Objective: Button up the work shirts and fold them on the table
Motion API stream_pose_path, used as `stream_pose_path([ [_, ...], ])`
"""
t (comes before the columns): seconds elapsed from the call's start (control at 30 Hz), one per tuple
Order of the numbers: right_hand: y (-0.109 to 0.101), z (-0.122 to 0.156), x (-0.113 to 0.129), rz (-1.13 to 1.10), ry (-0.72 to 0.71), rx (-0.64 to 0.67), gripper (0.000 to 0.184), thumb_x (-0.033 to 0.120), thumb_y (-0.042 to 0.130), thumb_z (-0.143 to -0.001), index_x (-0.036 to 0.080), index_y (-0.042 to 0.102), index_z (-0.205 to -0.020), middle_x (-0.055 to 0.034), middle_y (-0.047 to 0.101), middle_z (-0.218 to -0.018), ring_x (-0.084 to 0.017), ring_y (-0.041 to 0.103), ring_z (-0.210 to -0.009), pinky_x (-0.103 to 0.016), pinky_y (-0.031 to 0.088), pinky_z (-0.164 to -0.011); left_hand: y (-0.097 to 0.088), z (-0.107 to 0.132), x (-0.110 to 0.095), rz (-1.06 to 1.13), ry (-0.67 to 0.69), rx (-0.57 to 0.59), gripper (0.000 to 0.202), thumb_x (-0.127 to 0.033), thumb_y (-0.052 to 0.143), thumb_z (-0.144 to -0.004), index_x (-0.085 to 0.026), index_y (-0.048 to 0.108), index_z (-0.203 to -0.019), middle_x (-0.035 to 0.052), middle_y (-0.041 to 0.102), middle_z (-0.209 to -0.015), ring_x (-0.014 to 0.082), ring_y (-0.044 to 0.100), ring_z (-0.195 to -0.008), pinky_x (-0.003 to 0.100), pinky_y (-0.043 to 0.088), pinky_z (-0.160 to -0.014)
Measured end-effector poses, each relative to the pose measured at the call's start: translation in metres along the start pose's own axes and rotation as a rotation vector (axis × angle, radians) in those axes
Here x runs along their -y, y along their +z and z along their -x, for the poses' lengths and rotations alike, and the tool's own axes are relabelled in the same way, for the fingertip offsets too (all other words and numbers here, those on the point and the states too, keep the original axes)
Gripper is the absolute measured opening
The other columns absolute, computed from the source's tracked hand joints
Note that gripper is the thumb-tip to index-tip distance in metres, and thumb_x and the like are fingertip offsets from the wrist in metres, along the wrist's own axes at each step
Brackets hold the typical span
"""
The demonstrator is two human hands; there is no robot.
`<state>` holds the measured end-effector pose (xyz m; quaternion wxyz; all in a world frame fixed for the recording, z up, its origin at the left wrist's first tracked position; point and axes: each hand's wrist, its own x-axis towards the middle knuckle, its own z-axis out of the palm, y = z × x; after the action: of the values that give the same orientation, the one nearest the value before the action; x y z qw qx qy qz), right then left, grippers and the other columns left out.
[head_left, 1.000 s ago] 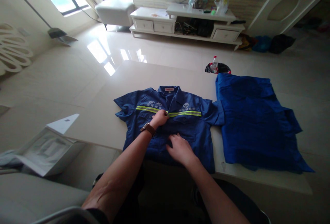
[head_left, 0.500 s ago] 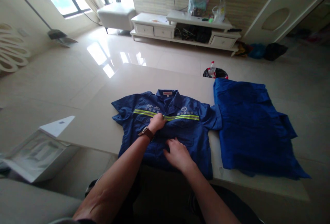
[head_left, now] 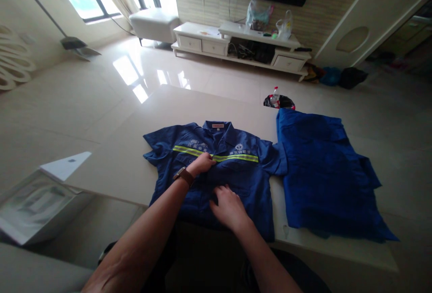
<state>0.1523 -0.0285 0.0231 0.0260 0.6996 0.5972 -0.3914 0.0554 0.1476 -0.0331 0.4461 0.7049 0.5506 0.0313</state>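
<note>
A navy short-sleeved work shirt (head_left: 243,182) lies face up and buttoned on the table, with a yellow-green reflective stripe (head_left: 236,158) across its chest. My left hand (head_left: 201,164), with a brown-strapped watch (head_left: 184,176) on the wrist, has its fingers gathered on the shirt's front opening at the stripe. Lower down, my right hand (head_left: 228,208) rests flat on the shirt's front, fingers apart. My forearms hide part of the shirt's lower half.
A folded bright blue garment (head_left: 324,180) lies beside the shirt on the pale table (head_left: 189,108). A plastic bottle (head_left: 275,96) stands by a black bag beyond it. A white box (head_left: 37,207) sits low left, and a white TV cabinet (head_left: 236,43) stands against the far wall.
The whole view has shifted, so the table and shirt sit lower and further left in the picture. Both hands stay at about the same places on the shirt.
</note>
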Motion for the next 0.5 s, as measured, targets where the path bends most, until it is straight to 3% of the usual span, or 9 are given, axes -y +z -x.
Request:
stream_pose_path([
  [0.17,0.003,0.0,-0.001,0.008,0.001,-0.007,0.036,0.032,0.048,-0.102,0.018,0.059,-0.133,-0.0056,0.049,-0.138,-0.029,0.033,-0.148,-0.049,0.037,-0.123,-0.001,0.0,-0.001,-0.07,0.027,0.019,0.024,-0.022,0.065,-0.08,-0.014,0.057,-0.059,-0.0021,0.048,-0.057,0.0118,0.044,-0.057,0.027,0.031,-0.056],
  [0.27,0.004,-0.001,-0.001,0.007,-0.004,-0.014,0.036,0.032,0.048,-0.102,0.018,0.059,-0.132,-0.0051,0.05,-0.138,-0.029,0.033,-0.148,-0.048,0.036,-0.125,0.001,-0.003,-0.001,-0.154,0.047,0.004,0.018,-0.025,0.065,-0.085,-0.013,0.064,-0.071,0.0016,0.06,-0.067,0.0151,0.053,-0.065,0.027,0.036,-0.06],
  [0.37,0.002,0.0,-0.001,0.008,-0.001,-0.013,0.036,0.033,0.048,-0.102,0.017,0.059,-0.132,-0.0058,0.05,-0.138,-0.028,0.033,-0.148,-0.047,0.035,-0.126,0.005,-0.002,-0.001,-0.252,0.079,-0.033,0.016,-0.025,0.061,-0.091,-0.011,0.068,-0.086,0.0094,0.07,-0.087,0.0199,0.062,-0.079,0.028,0.044,-0.071],
  [0.5,0.0,0.001,0.001,-0.002,-0.002,-0.011,0.035,0.032,0.049,-0.101,0.018,0.06,-0.131,-0.0054,0.05,-0.138,-0.028,0.034,-0.148,-0.048,0.036,-0.125,0.01,0.003,-0.002,-0.364,0.132,-0.122,0.019,-0.017,0.051,-0.098,-0.007,0.065,-0.105,0.0195,0.069,-0.113,0.0256,0.065,-0.106,0.032,0.047,-0.092],
])
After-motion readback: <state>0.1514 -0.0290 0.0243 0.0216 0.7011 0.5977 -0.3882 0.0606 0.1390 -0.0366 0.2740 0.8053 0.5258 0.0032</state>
